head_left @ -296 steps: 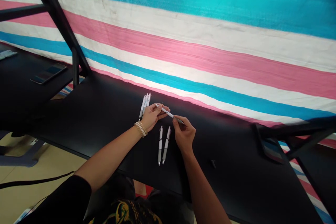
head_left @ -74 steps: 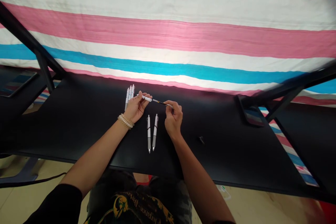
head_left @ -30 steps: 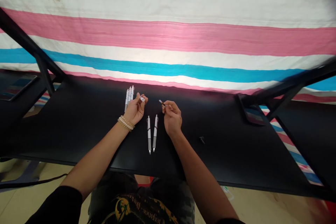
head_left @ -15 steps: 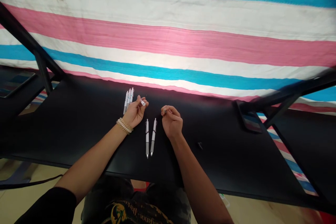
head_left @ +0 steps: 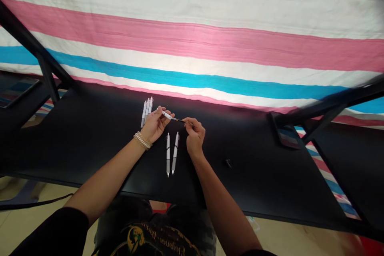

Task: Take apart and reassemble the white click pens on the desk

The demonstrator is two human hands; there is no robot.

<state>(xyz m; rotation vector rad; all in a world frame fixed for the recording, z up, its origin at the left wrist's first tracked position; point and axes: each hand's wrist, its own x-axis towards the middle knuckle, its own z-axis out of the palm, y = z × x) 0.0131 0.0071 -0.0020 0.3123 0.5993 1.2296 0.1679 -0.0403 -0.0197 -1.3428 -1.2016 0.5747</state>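
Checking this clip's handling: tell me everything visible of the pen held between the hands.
The pen lies nearly level above the table, apart from it. Its white barrel, plastic-looking, is pinched by the left hand. A thin dark section runs from the barrel to the right hand, which grips its far end. Finer detail is too small to tell.

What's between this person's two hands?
In the head view, a slim pen part bridges the left hand and right hand, with two pens lying below it on the black table.
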